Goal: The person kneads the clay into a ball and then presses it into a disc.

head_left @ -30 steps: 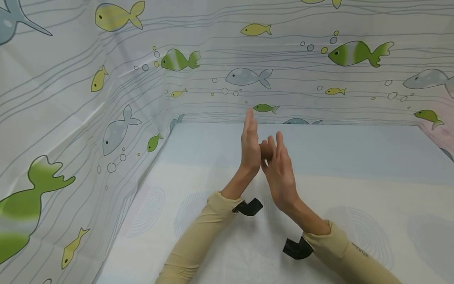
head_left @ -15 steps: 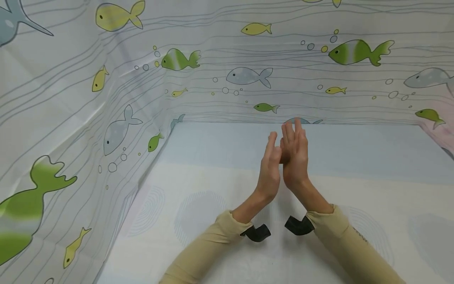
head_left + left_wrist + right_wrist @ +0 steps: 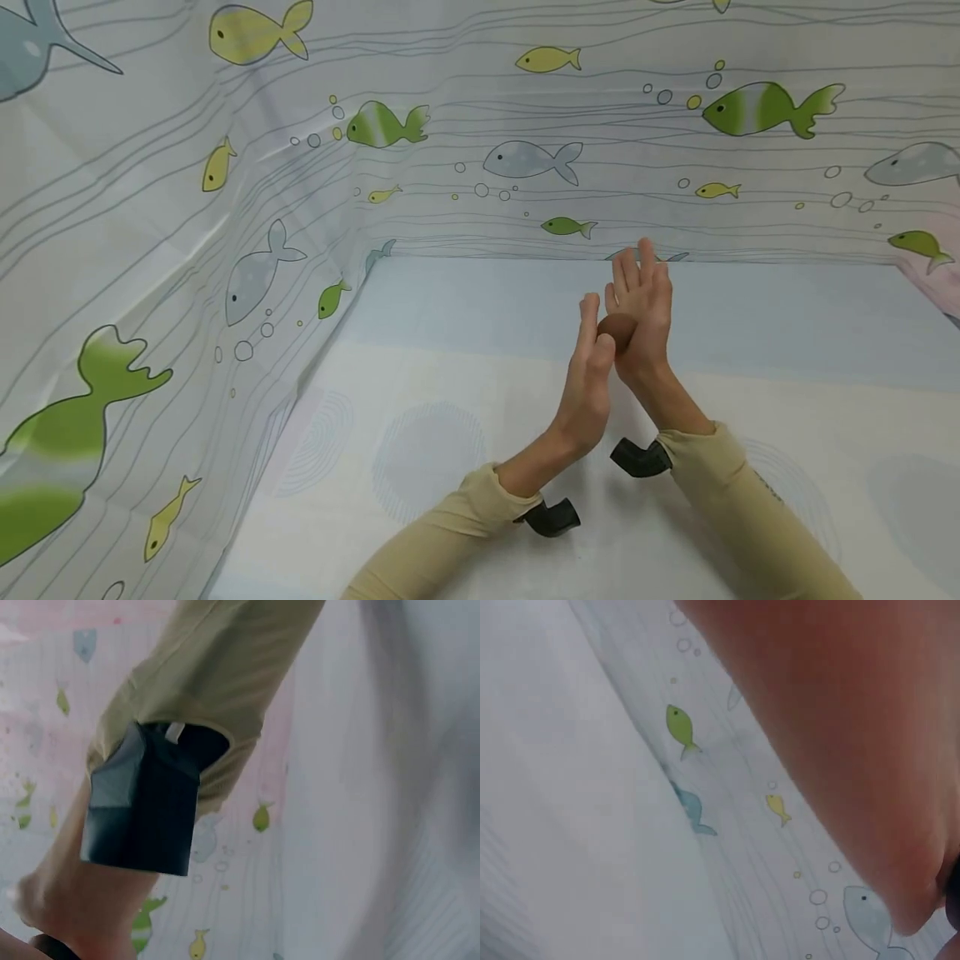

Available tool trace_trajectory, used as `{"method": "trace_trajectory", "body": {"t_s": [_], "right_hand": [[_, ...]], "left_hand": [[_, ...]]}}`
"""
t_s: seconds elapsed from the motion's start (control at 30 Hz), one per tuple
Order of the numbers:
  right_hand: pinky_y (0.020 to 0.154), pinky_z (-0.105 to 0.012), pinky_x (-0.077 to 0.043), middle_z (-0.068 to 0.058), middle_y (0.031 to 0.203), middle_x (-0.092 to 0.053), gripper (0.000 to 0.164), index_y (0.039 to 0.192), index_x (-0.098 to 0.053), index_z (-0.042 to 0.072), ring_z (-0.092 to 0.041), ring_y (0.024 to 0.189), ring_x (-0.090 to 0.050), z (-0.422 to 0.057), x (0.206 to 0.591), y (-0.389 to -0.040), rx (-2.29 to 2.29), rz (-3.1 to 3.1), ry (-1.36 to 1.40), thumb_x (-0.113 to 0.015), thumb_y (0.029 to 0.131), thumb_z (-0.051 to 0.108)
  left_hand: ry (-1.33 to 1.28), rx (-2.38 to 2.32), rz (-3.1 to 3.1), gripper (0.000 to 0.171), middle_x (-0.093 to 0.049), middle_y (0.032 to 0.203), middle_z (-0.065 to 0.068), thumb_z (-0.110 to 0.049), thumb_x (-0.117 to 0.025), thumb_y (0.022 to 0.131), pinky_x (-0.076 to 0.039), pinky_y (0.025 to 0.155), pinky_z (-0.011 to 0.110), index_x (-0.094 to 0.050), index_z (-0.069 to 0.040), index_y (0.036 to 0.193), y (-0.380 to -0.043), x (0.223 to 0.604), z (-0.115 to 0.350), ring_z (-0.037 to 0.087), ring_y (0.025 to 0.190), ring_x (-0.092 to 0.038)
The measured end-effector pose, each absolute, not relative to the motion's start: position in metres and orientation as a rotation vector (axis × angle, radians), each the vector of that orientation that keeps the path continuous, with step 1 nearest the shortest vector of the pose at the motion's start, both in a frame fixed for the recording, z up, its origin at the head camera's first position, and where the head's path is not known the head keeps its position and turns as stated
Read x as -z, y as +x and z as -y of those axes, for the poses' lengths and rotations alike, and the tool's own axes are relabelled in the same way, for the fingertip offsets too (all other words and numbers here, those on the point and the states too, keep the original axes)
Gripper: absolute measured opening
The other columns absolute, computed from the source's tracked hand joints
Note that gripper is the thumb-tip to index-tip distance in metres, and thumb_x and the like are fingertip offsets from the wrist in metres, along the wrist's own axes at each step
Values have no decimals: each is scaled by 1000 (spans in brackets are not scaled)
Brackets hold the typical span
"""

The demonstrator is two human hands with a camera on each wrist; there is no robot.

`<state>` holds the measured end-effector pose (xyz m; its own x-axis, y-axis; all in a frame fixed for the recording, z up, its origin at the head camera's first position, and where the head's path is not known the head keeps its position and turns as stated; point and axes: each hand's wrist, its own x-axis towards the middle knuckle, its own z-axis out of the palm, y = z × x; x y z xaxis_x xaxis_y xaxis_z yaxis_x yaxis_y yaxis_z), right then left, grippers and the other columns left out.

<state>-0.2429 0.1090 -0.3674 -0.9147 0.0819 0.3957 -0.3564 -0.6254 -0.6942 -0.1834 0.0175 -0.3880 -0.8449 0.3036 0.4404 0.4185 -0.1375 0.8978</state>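
Note:
A smooth brown ball (image 3: 617, 330) sits between my two palms, raised over the table in the head view. My left hand (image 3: 587, 387) presses against its near left side, fingers straight and pointing up. Behind it on the right, my right hand (image 3: 648, 321) has its palm turned to the ball and its fingers stretched and slightly spread. In the left wrist view a tan sleeve (image 3: 225, 667) with a black wrist mount (image 3: 142, 810) crosses the upper part. Close skin fills the right of the right wrist view, with a dark edge of the ball (image 3: 953, 896) at the border.
A white and pale blue cloth (image 3: 450, 308) with round prints covers the table. Behind and at the left stands a curtain (image 3: 465, 100) printed with fish. Black wrist mounts (image 3: 641, 457) stick out from both sleeves.
Both hands have shifted right, sliding against each other around the ball. The left has drawn back toward the body and the right has moved forward; more of the ball shows now.

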Motion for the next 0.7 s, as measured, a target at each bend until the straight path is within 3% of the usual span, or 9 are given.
{"method": "trace_trajectory", "body": {"t_s": [0.23, 0.43, 0.47, 0.53, 0.57, 0.63, 0.67, 0.7], "right_hand": [[123, -37, -2, -3, 167, -6, 68, 161, -4, 17, -18, 153, -6, -89, 369, -218, -2448, 1491, 489, -27, 104, 48], [123, -43, -3, -2, 167, 0, 70, 159, 6, 11, -16, 153, 0, -72, 369, -193, -2417, 1727, 559, -14, 105, 50], [122, -43, -9, -8, 164, -12, 71, 159, -2, 4, -16, 151, -10, -70, 369, -191, -2410, 1724, 583, -13, 105, 49], [115, -38, -20, -17, 138, -37, 69, 142, -26, -12, -16, 135, -30, -66, 367, -189, -2413, 1686, 610, -13, 106, 46], [109, -37, -23, -15, 120, -39, 64, 125, -31, -15, -15, 125, -34, -65, 365, -188, -2411, 1664, 627, -13, 107, 44], [97, -38, -24, -11, 95, -28, 49, 97, -28, -7, -16, 104, -34, -62, 363, -188, -2392, 1618, 675, -12, 108, 38], [93, -39, -24, -11, 91, -22, 44, 92, -23, -2, -17, 97, -31, -61, 362, -188, -2386, 1600, 689, -11, 108, 37], [96, -39, -24, -9, 91, -24, 42, 92, -25, 0, -15, 99, -33, -61, 361, -187, -2385, 1597, 698, -11, 108, 36]], "left_hand": [[-686, 2112, 1958, 73, -4, 166, -4, -54, -19, 102, -5, 123, 42, -6, -11, 160, -210, 391, -12, 6, 151, -1], [-550, 2126, 1883, 73, -11, 166, 0, -49, -23, 101, -10, 123, 39, -10, -7, 159, -239, 376, 2, 10, 151, -9], [-542, 2136, 1864, 73, -11, 166, -1, -48, -24, 101, -11, 123, 39, -10, -7, 159, -241, 373, 4, 9, 151, -10], [-546, 2132, 1841, 72, -11, 166, -1, -47, -23, 100, -13, 122, 38, -9, -8, 159, -246, 366, 7, 9, 150, -11], [-559, 2130, 1825, 73, -10, 166, 0, -48, -23, 101, -14, 122, 37, -8, -7, 159, -248, 364, 8, 9, 151, -12], [-577, 2117, 1805, 72, -10, 166, 0, -47, -21, 101, -15, 122, 35, -7, -7, 159, -251, 359, 11, 9, 150, -12], [-584, 2117, 1791, 72, -10, 166, 1, -47, -21, 101, -15, 122, 34, -8, -7, 159, -253, 357, 11, 9, 150, -13], [-588, 2116, 1781, 72, -11, 166, 1, -48, -21, 101, -15, 122, 33, -8, -7, 159, -254, 355, 12, 9, 150, -13]]}}
